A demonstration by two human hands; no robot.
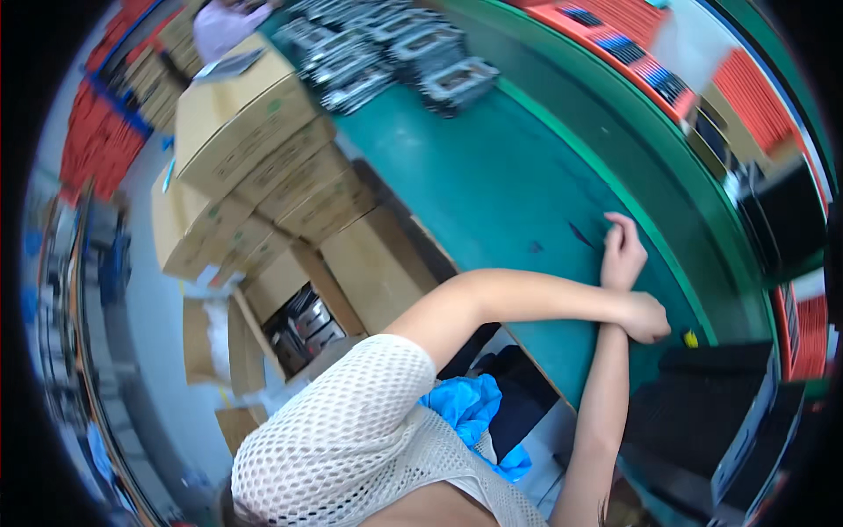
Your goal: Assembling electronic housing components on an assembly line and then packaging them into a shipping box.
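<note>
My left arm, in a white mesh sleeve, reaches across to the right above the green table (527, 206). The left hand (645, 318) is closed over my right wrist, its fingertips partly hidden. Just beyond it, my right hand (624, 255) is raised over the table with loosely bent fingers and nothing visible in it. Dark marks (580, 234) lie on the tabletop to the left of the right hand. A small yellow item (690, 338) sits to the right of the hands.
Metal frame-like parts (378, 48) are piled at the table's far end. Cardboard boxes (255, 132) are stacked at left, with an open box (329, 347) of metal parts nearer. Black trays (702, 422) stand at right. Behind the boxes is another person (226, 31).
</note>
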